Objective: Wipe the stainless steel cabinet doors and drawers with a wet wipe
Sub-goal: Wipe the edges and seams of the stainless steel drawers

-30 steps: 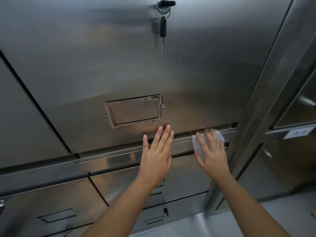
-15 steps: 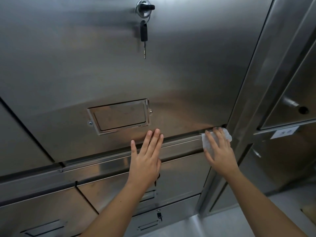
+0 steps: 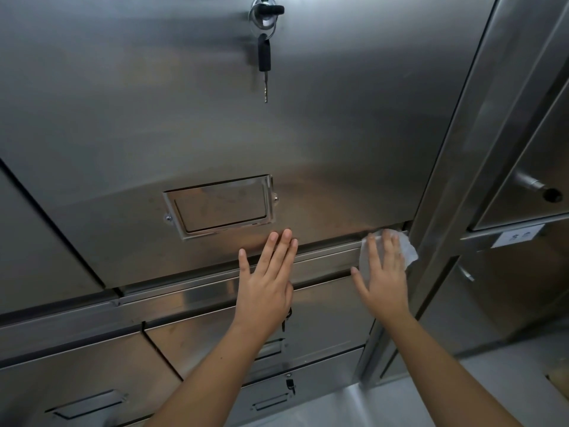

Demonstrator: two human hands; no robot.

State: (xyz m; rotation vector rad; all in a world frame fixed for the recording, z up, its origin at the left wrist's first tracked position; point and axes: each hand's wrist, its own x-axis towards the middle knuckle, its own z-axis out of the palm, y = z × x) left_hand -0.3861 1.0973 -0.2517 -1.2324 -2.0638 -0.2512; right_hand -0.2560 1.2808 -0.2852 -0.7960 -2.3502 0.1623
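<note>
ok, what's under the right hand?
A white wet wipe, pressed flat by the right hand onto the steel rail below the cabinet door. The hand covers the wipe's middle.

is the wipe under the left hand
No, the wet wipe sits under the right hand at the lower right corner of the cabinet door; the left hand lies flat, bare.

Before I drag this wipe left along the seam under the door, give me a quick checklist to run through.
1. The wet wipe lies pressed under the right hand: ok.
2. It sits at the right end of the seam below the cabinet door: ok.
3. The left hand lies flat on the steel, holding nothing: ok.
4. Leftward path along the seam is free: not ok, the left hand lies across it.
5. The key hangs well above both hands: ok.
6. Wipe damp enough: cannot tell.
</note>
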